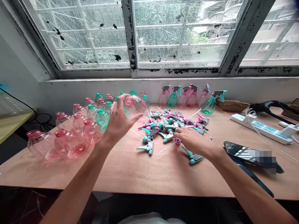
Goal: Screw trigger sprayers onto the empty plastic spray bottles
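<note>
My left hand [120,116] is closed around a clear pink bottle [137,105], which lies tilted on its side in the air with its neck toward my palm. My right hand [192,140] reaches down at the near right edge of a heap of trigger spray heads [173,119]. Its fingers are curled on a pink-collared spray head [177,141], mostly hidden beneath the hand; a thin clear tube shows beside it. Loose teal and grey spray heads lie nearby, one [192,155] just below my right hand and another [148,147] to its left.
Open pink bottles [70,141] and green bottles [102,116] crowd the table's left side. Several bottles with spray heads fitted [192,97] stand along the wall. To the right lie a white power strip [261,127], a cable, and a black phone [247,152] over another dark flat object.
</note>
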A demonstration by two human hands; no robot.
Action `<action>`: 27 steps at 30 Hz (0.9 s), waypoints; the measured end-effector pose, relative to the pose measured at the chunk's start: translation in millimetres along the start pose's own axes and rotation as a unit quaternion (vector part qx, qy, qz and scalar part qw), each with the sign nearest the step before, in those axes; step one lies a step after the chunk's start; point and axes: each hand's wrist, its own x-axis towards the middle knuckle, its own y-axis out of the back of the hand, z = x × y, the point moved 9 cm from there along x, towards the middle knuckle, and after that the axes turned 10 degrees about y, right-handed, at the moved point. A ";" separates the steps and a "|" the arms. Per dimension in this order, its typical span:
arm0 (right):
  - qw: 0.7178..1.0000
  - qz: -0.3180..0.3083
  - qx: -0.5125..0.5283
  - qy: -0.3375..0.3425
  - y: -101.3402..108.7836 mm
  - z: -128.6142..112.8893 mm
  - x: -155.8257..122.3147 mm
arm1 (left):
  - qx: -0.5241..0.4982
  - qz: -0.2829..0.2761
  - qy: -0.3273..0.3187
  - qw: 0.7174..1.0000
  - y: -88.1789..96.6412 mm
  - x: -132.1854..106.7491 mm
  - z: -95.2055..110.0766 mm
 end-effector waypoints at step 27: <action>0.821 0.454 0.312 -0.150 28.3 -0.5 -123.9 | -0.240 -0.279 -0.035 0.929 -87.9 -163.7 22.5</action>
